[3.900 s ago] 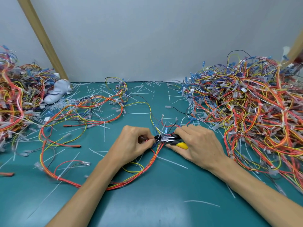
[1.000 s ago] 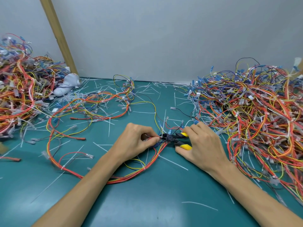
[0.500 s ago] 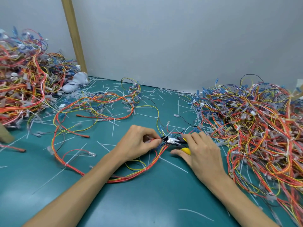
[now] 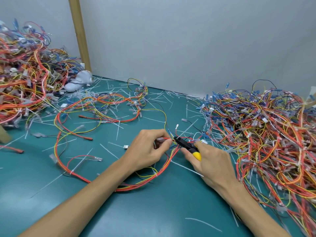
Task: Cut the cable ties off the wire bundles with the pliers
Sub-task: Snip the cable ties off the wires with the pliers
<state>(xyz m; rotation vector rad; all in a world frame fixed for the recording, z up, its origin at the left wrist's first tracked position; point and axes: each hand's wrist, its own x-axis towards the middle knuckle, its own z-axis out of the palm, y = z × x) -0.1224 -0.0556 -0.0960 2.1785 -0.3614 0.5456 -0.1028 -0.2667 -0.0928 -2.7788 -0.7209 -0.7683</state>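
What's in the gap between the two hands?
Head view: the pliers, held by the right hand, and the wire bundle pinched by the left hand.

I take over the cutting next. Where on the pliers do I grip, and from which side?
Take the pliers by the yellow handles, coming from the right and near side, as the right hand does. The black cutting end points left and away, at the wire bundle that the left hand pinches, so the handles trail toward that side.

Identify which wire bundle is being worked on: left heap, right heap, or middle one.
The loose middle bundle: the left hand pinches it, the right hand holds pliers to it. Left heap and right heap lie unheld.
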